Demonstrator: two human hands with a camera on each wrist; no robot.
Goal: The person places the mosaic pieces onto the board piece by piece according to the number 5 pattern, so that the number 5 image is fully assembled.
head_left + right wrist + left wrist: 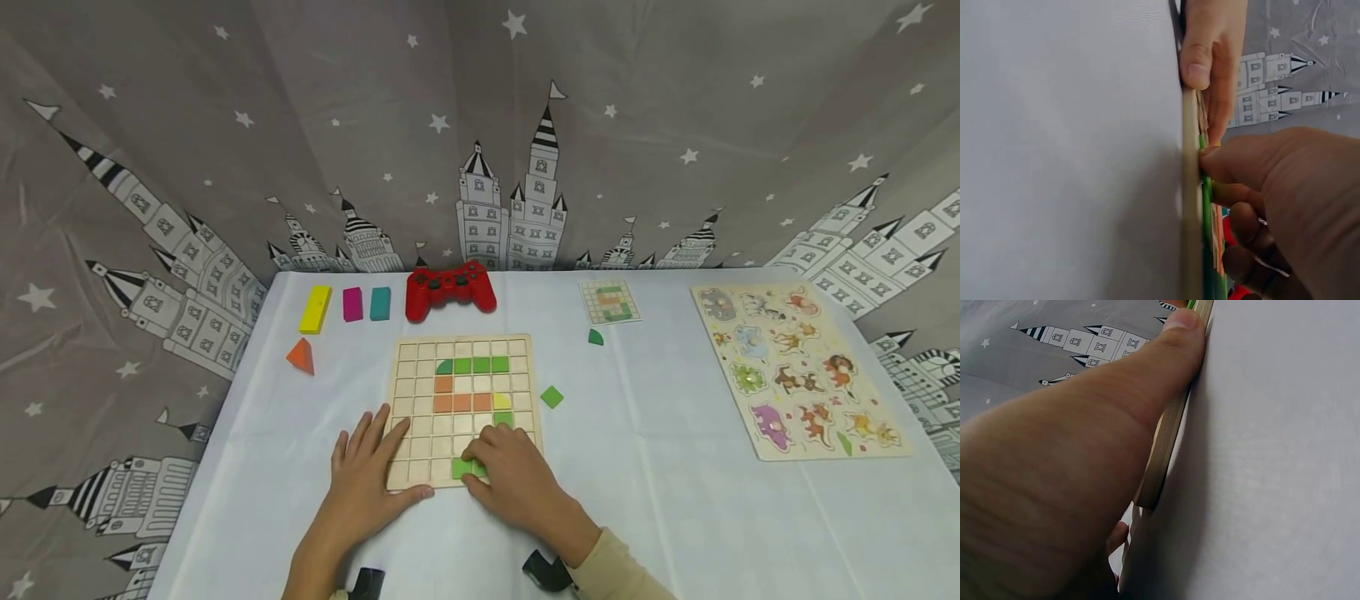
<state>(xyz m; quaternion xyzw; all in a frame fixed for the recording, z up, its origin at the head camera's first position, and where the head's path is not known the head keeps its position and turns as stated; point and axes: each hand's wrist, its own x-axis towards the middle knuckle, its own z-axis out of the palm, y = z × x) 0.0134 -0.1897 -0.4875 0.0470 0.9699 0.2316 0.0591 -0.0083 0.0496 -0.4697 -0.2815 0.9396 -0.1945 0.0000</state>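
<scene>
Right hand (pixel 517 479) fingers (pixel 480 454) curled, tips pressed down on a green tile (pixel 461 467) in the bottom row of the wooden grid board (pixel 405 383); right wrist view shows the thumb tip against the tile at the board's near edge; whether the tile is pinched or only pressed, cannot tell. Left hand (pixel 367 483) fingers spread and straight, lying flat on the board's near-left corner, thumb (pixel 1172 356) along the near edge, steadying it. Board lies at the middle of the bench (pixel 675 500), near its front edge; on the board, a row of green tiles (pixel 480 364) higher up, orange tiles (pixel 461 402) below them, one yellow tile (pixel 502 401) and one green just under it. Loose green square (pixel 552 397) just right of the board; small green quarter-round piece (pixel 596 337) beyond it, below a pattern card (pixel 610 301). Toward the back edge: red game controller (pixel 450 291), teal block (pixel 380 303), magenta block (pixel 352 304), yellow block (pixel 315 309); orange triangle (pixel 301 356) near the left edge. Animal puzzle board (pixel 798 367) along the right edge.
</scene>
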